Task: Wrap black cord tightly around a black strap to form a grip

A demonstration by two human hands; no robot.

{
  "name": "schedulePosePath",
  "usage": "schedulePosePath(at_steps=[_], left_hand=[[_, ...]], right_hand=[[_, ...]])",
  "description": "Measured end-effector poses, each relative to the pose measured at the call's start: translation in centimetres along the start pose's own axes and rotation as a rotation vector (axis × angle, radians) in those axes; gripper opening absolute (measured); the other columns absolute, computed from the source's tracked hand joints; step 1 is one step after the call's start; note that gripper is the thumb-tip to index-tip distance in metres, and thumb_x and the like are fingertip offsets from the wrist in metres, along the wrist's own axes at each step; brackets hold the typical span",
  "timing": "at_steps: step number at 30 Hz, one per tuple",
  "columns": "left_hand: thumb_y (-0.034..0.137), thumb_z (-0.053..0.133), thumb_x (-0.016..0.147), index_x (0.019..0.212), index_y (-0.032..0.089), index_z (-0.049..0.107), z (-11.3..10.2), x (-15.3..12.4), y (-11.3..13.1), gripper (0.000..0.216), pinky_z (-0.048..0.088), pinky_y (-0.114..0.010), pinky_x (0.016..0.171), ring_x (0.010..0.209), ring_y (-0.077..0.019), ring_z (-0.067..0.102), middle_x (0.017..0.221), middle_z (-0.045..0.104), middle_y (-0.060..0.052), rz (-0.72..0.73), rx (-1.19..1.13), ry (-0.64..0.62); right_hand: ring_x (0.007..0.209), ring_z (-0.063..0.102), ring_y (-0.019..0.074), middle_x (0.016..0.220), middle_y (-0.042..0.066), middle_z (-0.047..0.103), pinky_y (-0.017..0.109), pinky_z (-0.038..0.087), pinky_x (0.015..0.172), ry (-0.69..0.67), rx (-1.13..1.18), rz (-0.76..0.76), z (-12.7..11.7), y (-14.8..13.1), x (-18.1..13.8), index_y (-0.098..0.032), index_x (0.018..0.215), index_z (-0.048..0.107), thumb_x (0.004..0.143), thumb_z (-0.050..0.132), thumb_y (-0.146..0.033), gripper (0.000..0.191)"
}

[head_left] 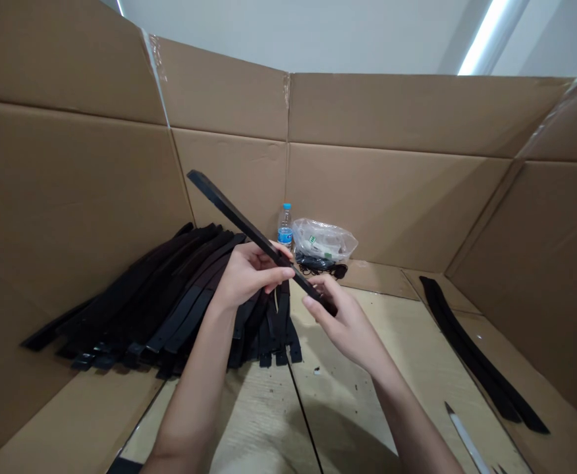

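My left hand (242, 276) and right hand (345, 324) pinch a black strip (239, 220); a slack grip could let it twist loose.

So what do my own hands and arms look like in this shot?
Your left hand and right hand are ungloved, with no rings visible. The left forearm and right forearm look bare, with no sleeve, watch or bracelet showing.
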State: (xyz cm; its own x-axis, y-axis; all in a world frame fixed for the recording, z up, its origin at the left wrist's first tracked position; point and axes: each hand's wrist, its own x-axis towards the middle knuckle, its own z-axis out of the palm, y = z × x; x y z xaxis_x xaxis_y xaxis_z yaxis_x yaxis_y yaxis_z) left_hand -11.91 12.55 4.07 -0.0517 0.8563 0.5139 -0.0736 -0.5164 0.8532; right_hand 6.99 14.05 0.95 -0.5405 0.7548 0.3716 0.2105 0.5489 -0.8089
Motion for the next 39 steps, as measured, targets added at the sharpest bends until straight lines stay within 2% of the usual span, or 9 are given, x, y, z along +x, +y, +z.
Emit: schedulePosePath(at_steps=[5, 9, 13, 18, 24, 30, 32, 34, 39], left_hand=[[0.018, 0.085, 0.053, 0.077, 0.014, 0.071, 0.2, 0.3, 0.0, 0.027, 0.04, -0.017, 0.039, 0.047, -0.0083, 0.054, 0.062, 0.065, 0.0, -0.091, 0.074, -0.035], [0.019, 0.083, 0.056, 0.082, 0.012, 0.07, 0.2, 0.4, -0.1, 0.03, 0.039, -0.017, 0.04, 0.048, -0.0085, 0.054, 0.06, 0.064, 0.0, -0.158, 0.07, -0.094], [0.021, 0.082, 0.059, 0.086, 0.01, 0.07, 0.2, 0.4, -0.4, 0.031, 0.033, -0.017, 0.037, 0.039, -0.0049, 0.045, 0.05, 0.057, 0.004, -0.183, 0.067, -0.159], [0.02, 0.082, 0.06, 0.092, 0.009, 0.07, 0.3, 0.3, -0.5, 0.036, 0.032, -0.017, 0.037, 0.039, -0.0045, 0.044, 0.052, 0.057, 0.004, -0.198, 0.007, -0.184], [0.023, 0.083, 0.059, 0.095, 0.009, 0.071, 0.2, 0.4, -0.8, 0.041, 0.032, -0.017, 0.036, 0.039, -0.0046, 0.043, 0.053, 0.057, 0.003, -0.2, -0.046, -0.193], [0.024, 0.087, 0.052, 0.087, 0.013, 0.073, -0.9, 0.2, -0.9, 0.039, 0.035, -0.016, 0.034, 0.038, -0.0058, 0.047, 0.054, 0.06, 0.003, -0.182, -0.025, -0.303], [0.025, 0.088, 0.052, 0.08, 0.012, 0.072, -0.9, 0.2, -1.0, 0.035, 0.032, -0.015, 0.032, 0.034, -0.0052, 0.044, 0.049, 0.058, 0.003, -0.155, -0.055, -0.325], [0.029, 0.087, 0.054, 0.077, 0.012, 0.071, -0.5, 0.2, -1.1, 0.033, 0.029, -0.015, 0.03, 0.032, -0.0045, 0.042, 0.046, 0.056, 0.004, -0.118, -0.096, -0.294], [0.033, 0.084, 0.06, 0.074, 0.014, 0.067, 1.0, 0.4, -1.2, 0.029, 0.023, -0.015, 0.03, 0.029, -0.0027, 0.035, 0.039, 0.05, 0.006, -0.091, -0.171, -0.099]], right_hand=[[0.085, 0.062, 0.0205, 0.101, 0.007, 0.065, 0.03, 0.043, 0.069, 0.207, -0.485, -0.108, -1.1, -0.1, -0.4, -0.021, 0.108, 0.064, 0.096, 0.048, -0.035, 0.025], [0.079, 0.063, 0.0193, 0.091, 0.005, 0.067, 0.029, 0.043, 0.065, 0.18, -0.585, -0.158, -2.3, -0.3, -0.7, -0.022, 0.105, 0.069, 0.096, 0.048, -0.033, 0.026], [0.084, 0.067, 0.0195, 0.096, 0.004, 0.073, 0.03, 0.046, 0.072, 0.142, -0.48, -0.182, -2.9, -0.3, -0.8, -0.021, 0.105, 0.07, 0.094, 0.052, -0.03, 0.023], [0.06, 0.062, 0.0141, 0.072, 0.0, 0.071, 0.026, 0.043, 0.058, 0.083, -0.301, -0.122, -3.0, -0.4, -0.7, -0.021, 0.095, 0.073, 0.094, 0.053, -0.033, 0.024], [0.057, 0.057, 0.0125, 0.071, 0.002, 0.069, 0.026, 0.042, 0.056, 0.123, -0.222, -0.075, -2.8, -0.7, -0.7, -0.018, 0.093, 0.072, 0.091, 0.055, -0.034, 0.024], [0.046, 0.047, 0.0077, 0.061, 0.001, 0.06, 0.021, 0.038, 0.045, -0.23, 0.218, 0.128, -3.3, -0.9, -0.5, -0.014, 0.078, 0.065, 0.088, 0.055, -0.045, 0.033], [0.048, 0.049, 0.0075, 0.064, -0.001, 0.06, 0.021, 0.038, 0.045, -0.308, 0.261, 0.134, -3.3, -0.9, -0.4, -0.015, 0.084, 0.064, 0.083, 0.062, -0.043, 0.028], [0.055, 0.053, 0.009, 0.071, -0.001, 0.063, 0.021, 0.041, 0.05, -0.27, 0.207, 0.091, -3.0, -1.0, -0.5, -0.017, 0.094, 0.063, 0.078, 0.069, -0.036, 0.026], [0.085, 0.063, 0.0179, 0.097, 0.004, 0.068, 0.03, 0.046, 0.073, 0.107, -0.291, -0.144, -2.2, -1.0, -1.1, -0.02, 0.105, 0.061, 0.09, 0.057, -0.034, 0.02]])
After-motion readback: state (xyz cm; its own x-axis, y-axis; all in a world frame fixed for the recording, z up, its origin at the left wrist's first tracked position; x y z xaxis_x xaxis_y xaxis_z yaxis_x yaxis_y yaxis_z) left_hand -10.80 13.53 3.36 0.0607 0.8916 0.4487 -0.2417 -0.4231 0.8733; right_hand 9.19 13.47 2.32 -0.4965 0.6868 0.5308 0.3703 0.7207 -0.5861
